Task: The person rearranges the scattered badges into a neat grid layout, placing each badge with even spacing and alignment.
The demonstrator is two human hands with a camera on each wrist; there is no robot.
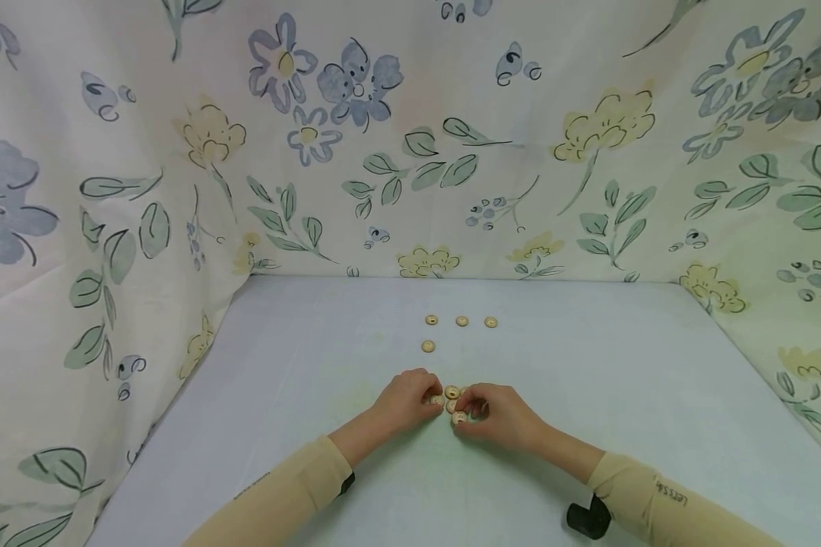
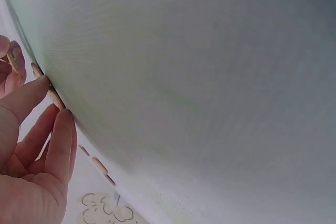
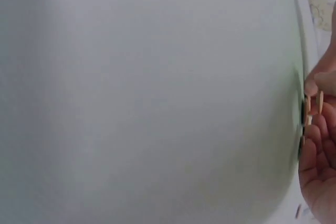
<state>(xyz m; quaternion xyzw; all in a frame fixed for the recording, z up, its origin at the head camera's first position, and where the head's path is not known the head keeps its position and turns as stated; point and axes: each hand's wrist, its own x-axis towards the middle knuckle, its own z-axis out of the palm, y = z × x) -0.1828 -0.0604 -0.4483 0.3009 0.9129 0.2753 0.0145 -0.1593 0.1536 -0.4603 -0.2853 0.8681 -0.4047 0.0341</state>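
Observation:
Small round wooden buttons lie in a close group on the white table. On the left of the group, my left hand [image 1: 410, 399] pinches one button [image 1: 436, 400] between thumb and fingers; in the left wrist view this button [image 2: 55, 98] is low at the tabletop. My right hand [image 1: 499, 414] holds another button [image 1: 459, 418] by its edges at the near side of the group. The right wrist view shows that button [image 3: 321, 102] raised on edge between thumb and fingers. Between the hands sit more buttons [image 1: 452, 392], one of them partly hidden by the right fingers.
Farther back, three buttons [image 1: 461, 321] form a row, with a single button [image 1: 428, 346] in front of its left end. A floral curtain [image 1: 424, 152] hangs behind and beside the white tabletop [image 1: 588, 365]. A black wrist device [image 1: 590, 519] sits at the right sleeve.

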